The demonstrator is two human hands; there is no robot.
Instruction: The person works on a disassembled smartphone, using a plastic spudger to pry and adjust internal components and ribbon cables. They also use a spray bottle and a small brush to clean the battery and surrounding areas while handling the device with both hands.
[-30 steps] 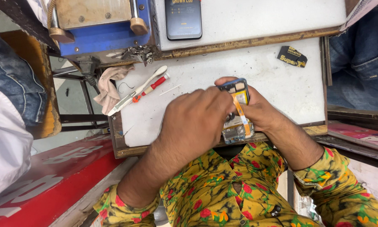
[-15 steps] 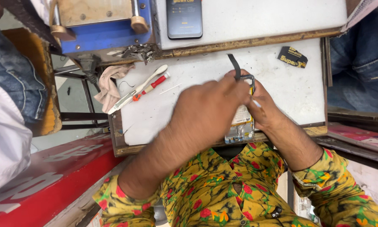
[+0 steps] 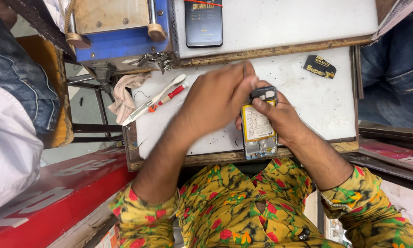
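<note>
My right hand holds an opened phone at the front edge of the white work board. The phone's back is off, and a pale yellow battery and bare parts show. My thumb lies across its upper end. My left hand is blurred and reaches in from the left, with its fingertips at the phone's dark top end. Whether those fingers pinch anything is hidden by the blur.
A white toothbrush, a red-handled screwdriver and a crumpled cloth lie at the board's left. A black packet lies at the right. Behind are a black phone and a blue machine. People in jeans stand on both sides.
My left hand has slid up and left off the phone, uncovering its battery. A thin dark strip that stood above my fingers half a second ago is gone from sight.
</note>
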